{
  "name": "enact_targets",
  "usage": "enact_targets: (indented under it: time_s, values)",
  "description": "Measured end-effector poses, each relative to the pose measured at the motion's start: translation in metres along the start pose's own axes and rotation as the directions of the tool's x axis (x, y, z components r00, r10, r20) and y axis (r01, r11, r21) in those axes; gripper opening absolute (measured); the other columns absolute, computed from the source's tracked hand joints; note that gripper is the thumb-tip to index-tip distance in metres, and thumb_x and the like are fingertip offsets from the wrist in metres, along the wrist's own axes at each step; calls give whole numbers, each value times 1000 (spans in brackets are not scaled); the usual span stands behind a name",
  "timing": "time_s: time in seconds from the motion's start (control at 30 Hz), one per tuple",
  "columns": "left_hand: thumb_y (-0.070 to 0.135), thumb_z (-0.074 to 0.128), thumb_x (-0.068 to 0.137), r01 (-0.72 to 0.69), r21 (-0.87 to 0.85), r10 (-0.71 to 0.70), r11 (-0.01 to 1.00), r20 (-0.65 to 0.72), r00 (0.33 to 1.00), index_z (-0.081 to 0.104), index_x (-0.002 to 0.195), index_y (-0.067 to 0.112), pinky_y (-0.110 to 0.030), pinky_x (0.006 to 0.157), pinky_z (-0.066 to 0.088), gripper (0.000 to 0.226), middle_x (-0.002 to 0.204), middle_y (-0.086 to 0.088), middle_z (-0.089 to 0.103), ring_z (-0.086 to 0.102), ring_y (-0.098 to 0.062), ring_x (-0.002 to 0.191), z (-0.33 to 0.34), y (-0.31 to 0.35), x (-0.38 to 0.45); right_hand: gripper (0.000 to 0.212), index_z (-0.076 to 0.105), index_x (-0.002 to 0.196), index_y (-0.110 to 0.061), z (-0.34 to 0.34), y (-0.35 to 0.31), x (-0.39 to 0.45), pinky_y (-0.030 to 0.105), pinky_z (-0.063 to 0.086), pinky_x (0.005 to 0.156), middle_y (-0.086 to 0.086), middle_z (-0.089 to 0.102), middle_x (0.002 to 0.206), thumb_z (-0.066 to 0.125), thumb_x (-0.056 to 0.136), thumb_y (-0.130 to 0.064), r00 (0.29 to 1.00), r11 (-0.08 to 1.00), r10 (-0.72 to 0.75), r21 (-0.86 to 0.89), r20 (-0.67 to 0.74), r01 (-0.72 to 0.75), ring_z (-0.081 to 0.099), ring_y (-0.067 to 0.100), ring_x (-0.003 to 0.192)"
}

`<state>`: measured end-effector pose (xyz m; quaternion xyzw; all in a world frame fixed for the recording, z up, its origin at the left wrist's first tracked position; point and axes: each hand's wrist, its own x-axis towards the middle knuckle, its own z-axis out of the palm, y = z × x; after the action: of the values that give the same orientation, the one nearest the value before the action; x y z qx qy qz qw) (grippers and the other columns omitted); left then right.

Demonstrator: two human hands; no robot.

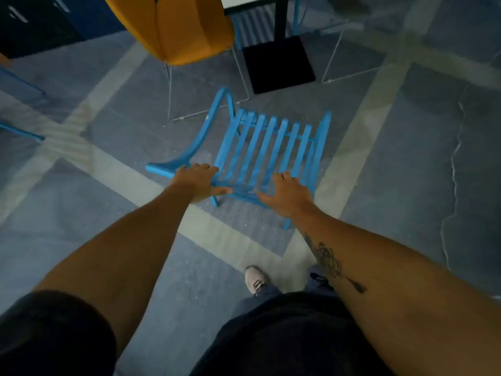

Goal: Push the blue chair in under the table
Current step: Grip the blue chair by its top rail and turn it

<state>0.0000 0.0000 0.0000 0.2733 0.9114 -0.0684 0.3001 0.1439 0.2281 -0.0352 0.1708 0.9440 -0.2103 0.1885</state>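
The blue chair, slatted with curved armrests, stands on the floor just in front of me, seen from above. My left hand lies over its near top rail at the left corner, fingers curled over the edge and thumb out. My right hand sits on the same rail toward the right, fingers bent over the slats. The table is at the top of the view, a white top on a black post with a square black base, beyond the chair.
An orange chair on thin white wire legs stands at the table's left, close to the blue chair's far left corner. Another wire frame is right of the base. Blue chair parts show at the left edge. My shoe is below.
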Motion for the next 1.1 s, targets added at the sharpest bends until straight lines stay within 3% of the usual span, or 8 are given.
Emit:
enact_targets:
  time_s: [0.17, 0.3, 0.43, 0.53, 0.73, 0.87, 0.97, 1.1]
  values:
    - [100, 51, 74, -56, 84, 50, 995, 70, 996, 52, 154, 31, -54, 116, 42, 106, 150, -4, 60, 56, -33, 139, 5, -36, 13, 95, 39, 149, -20, 26, -10, 0, 50, 47, 91, 6, 47, 145, 49, 79, -84, 984, 996, 83, -56, 155, -75, 49, 33, 126]
    - [80, 69, 81, -75, 106, 64, 992, 109, 992, 66, 134, 35, -51, 97, 57, 69, 124, 3, 70, 68, -26, 114, -5, -60, 26, 67, 46, 142, -22, 33, -18, 4, 44, 46, 78, 5, 57, 128, 57, 90, -62, 983, 989, 87, -133, 163, -65, 58, 31, 112]
    - [53, 67, 92, -78, 176, 50, 981, 157, 986, 65, 136, 44, -50, 99, 57, 45, 125, 9, 72, 69, -22, 112, -9, -78, 37, 39, 61, 125, -21, 27, -28, 10, 42, 54, 72, 3, 62, 102, 57, 93, -41, 961, 976, 158, -182, 229, -118, 63, 27, 88]
    - [22, 63, 94, -113, 232, 73, 966, 174, 982, 61, 145, 50, -40, 88, 55, 58, 122, 6, 73, 69, -21, 105, -6, -78, 44, 33, 63, 123, -18, 25, -31, 12, 43, 53, 69, 3, 59, 93, 53, 93, -28, 956, 964, 160, -246, 247, -98, 61, 27, 83]
    - [24, 64, 94, -122, 299, 77, 946, 158, 984, 57, 148, 51, -38, 89, 56, 61, 99, 11, 64, 66, -18, 93, 1, -81, 51, 35, 61, 127, -17, 29, -31, 18, 44, 47, 66, 3, 45, 84, 52, 94, -23, 958, 951, 141, -303, 248, -61, 57, 30, 82]
    - [23, 61, 97, -133, 294, 85, 946, 171, 982, 55, 151, 52, -40, 98, 56, 62, 109, 9, 69, 69, -19, 105, -2, -77, 49, 35, 62, 128, -14, 28, -28, 18, 44, 52, 70, 8, 58, 102, 53, 95, -20, 959, 959, 110, -280, 262, -34, 64, 33, 96]
    - [23, 61, 98, -116, 291, 64, 950, 183, 981, 54, 153, 50, -38, 96, 54, 62, 111, 9, 69, 67, -18, 105, -3, -73, 49, 36, 60, 132, -13, 29, -23, 18, 46, 55, 82, 12, 61, 120, 55, 97, -19, 959, 966, 97, -258, 268, -25, 64, 34, 104]
    - [22, 59, 98, -96, 261, 45, 961, 195, 980, 52, 153, 53, -37, 90, 54, 63, 108, 11, 67, 66, -17, 101, -2, -54, 50, 36, 60, 133, -14, 22, -4, 20, 46, 53, 85, 12, 60, 123, 55, 98, -18, 966, 962, 75, -272, 247, -5, 62, 34, 108]
